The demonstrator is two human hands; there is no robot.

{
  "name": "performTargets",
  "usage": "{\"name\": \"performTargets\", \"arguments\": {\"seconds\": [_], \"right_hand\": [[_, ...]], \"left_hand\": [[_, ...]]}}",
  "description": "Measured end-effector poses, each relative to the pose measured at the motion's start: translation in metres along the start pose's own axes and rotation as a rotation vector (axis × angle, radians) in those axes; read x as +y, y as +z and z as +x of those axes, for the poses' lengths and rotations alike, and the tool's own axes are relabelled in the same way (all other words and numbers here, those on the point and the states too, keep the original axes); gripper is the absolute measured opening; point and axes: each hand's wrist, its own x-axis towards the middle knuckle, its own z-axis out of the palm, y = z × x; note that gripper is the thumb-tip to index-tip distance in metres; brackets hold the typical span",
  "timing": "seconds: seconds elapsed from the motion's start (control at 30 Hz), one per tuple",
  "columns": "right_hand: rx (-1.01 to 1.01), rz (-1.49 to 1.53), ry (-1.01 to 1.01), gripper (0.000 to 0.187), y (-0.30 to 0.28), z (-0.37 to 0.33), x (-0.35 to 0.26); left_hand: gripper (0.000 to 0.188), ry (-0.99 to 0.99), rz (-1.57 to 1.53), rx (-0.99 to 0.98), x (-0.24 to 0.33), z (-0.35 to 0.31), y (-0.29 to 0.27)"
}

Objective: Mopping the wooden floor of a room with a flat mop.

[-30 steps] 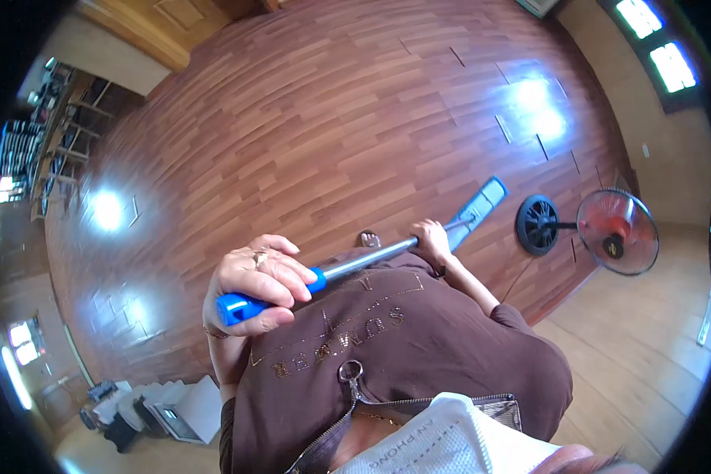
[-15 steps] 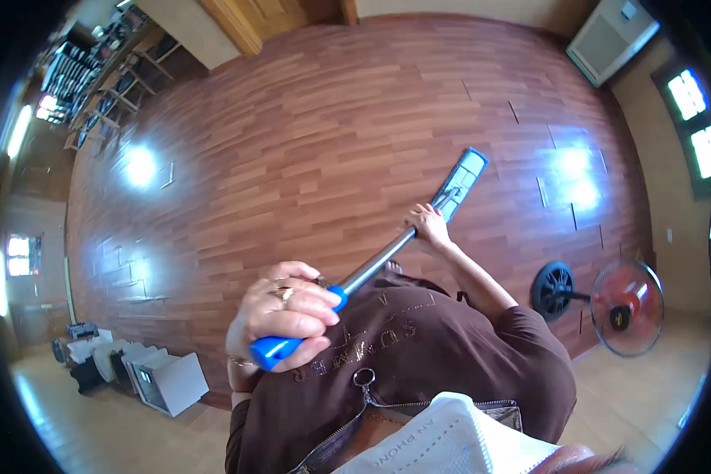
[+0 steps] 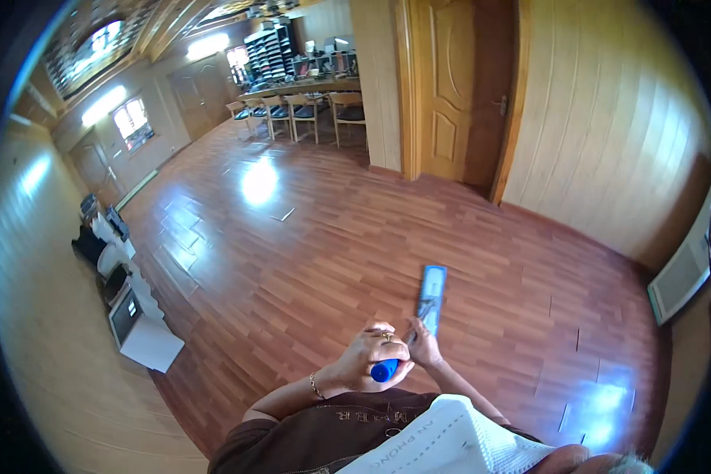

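A flat mop with a blue-edged rectangular head (image 3: 433, 286) lies out in front of me on the wood-look floor. Its handle runs back toward my body and ends in a blue grip (image 3: 385, 370). My left hand (image 3: 370, 354), with a ring and a bracelet, is closed around that grip at the near end. Farther down, close to the mop head, my right hand (image 3: 425, 346) is wrapped round the pole. Most of the pole is foreshortened and hidden behind my hands.
Light chairs (image 3: 302, 112) line a long counter at the far left. A wooden door (image 3: 447, 83) stands ahead. White box-shaped items (image 3: 152, 341) rest along the left wall, and a pale panelled unit (image 3: 682, 278) is at the right. Some floor planks show gaps.
My view has swung up and to the left, bringing in the door and counter; the standing fan has left the picture. Both hands still grip the mop, now closer together in the picture.
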Motion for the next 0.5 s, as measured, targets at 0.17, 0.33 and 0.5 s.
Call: {"name": "performTargets", "arguments": {"seconds": [0.17, 0.33, 0.5], "right_hand": [[-0.3, 0.222, -0.071, 0.054, -0.011, 0.002, -0.053], [-0.6, 0.127, -0.336, 0.075, -0.049, 0.003, -0.075], [-0.376, 0.377, -0.312, 0.06, -0.122, -0.011, -0.137]], "left_hand": [[0.024, 0.146, 0.057, 0.168, 0.007, 0.012, 0.0], [0.025, 0.143, 0.051, 0.062, 0.016, 0.021, -0.001], [0.03, 0.081, 0.106, 0.027, 0.011, 0.025, 0.002]]}}
